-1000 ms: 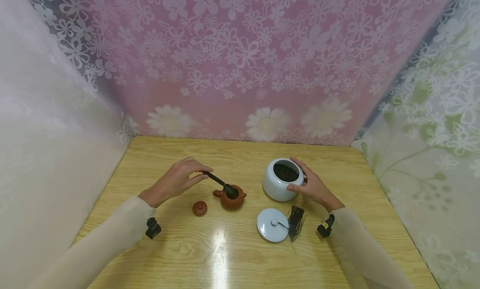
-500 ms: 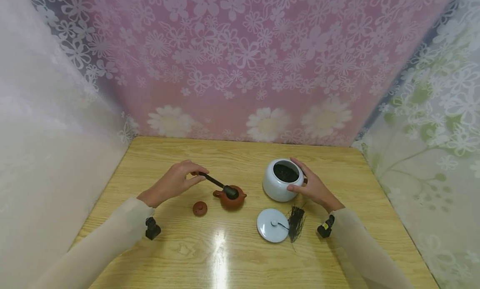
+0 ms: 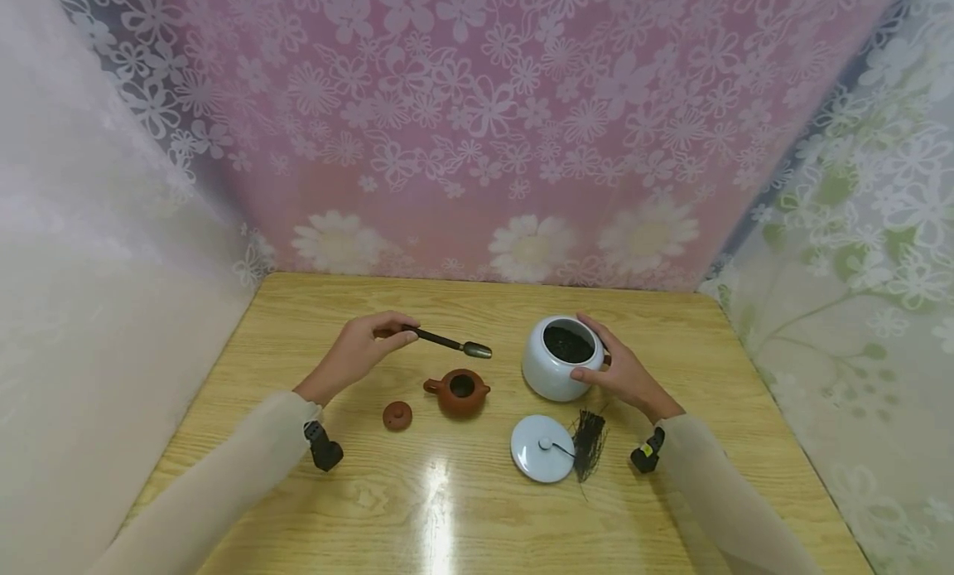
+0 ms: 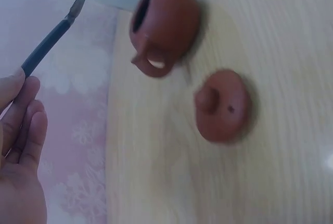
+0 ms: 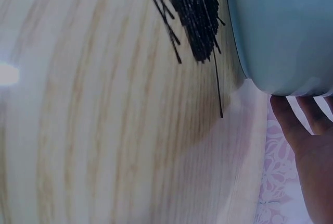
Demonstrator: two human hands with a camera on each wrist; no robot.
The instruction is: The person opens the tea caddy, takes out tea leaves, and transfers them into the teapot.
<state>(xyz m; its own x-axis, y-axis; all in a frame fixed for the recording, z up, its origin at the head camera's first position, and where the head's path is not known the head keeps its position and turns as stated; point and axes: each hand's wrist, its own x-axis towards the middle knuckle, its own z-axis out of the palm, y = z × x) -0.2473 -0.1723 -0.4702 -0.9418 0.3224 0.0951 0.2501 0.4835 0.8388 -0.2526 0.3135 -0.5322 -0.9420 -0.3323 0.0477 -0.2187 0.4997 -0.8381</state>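
Left fingers (image 3: 387, 330) pinching scoop (image 3: 455, 343) handle, bowl hovering above open teapot (image 3: 458, 391), right hand (image 3: 622, 368) cupping jar (image 3: 555, 368) side, fingers curled round it, jar on surface (image 3: 447, 509).

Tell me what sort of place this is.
Probably a small staged tea-preparation booth rather than a real kitchen: a wooden table is closed in on three sides by flower-patterned sheets, and on it stand a small clay teapot and a white jar of dark tea leaves.
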